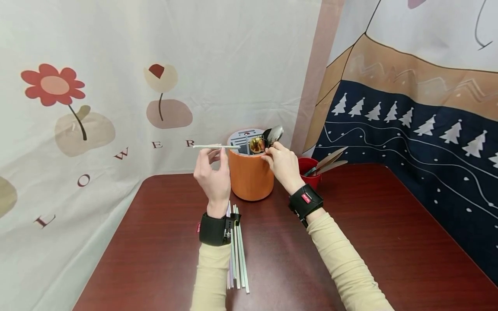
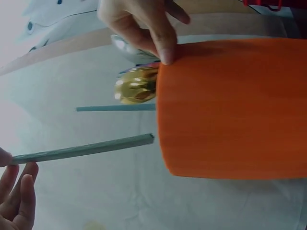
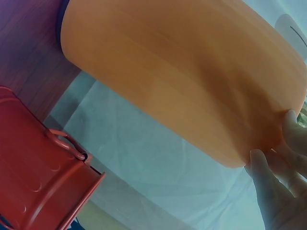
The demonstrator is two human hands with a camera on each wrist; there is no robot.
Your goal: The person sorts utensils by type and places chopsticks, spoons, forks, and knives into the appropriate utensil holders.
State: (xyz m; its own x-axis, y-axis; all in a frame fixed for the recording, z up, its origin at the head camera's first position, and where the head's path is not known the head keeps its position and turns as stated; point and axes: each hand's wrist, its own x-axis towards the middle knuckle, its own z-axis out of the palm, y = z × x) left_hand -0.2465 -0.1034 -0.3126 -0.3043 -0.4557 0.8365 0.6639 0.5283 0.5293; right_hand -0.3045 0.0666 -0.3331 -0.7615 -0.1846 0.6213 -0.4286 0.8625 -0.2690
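Note:
My left hand (image 1: 214, 178) pinches a pale green chopstick (image 2: 91, 149) between thumb and fingers. The chopstick lies nearly level in the head view, its free end by the rim of an orange utensil holder (image 1: 252, 179). At the holder's right rim, my right hand (image 1: 284, 167) grips the edge with thumb and fingertips. The holder has a slotted, divided top; a gold spoon (image 1: 256, 145), a silver spoon (image 1: 276, 134) and a dark one stand in it. Another green chopstick (image 2: 115, 108) sticks up beside the gold spoon. Several pale green and lilac chopsticks (image 1: 243, 259) lie beneath my left forearm.
Right of the holder is a small red bucket (image 3: 53, 167) with several long flat utensils (image 1: 330, 167) leaning out rightward. The brown table (image 1: 389, 242) ends at a printed cloth backdrop (image 1: 233, 65) behind, and a dark tree-patterned one hangs at the right.

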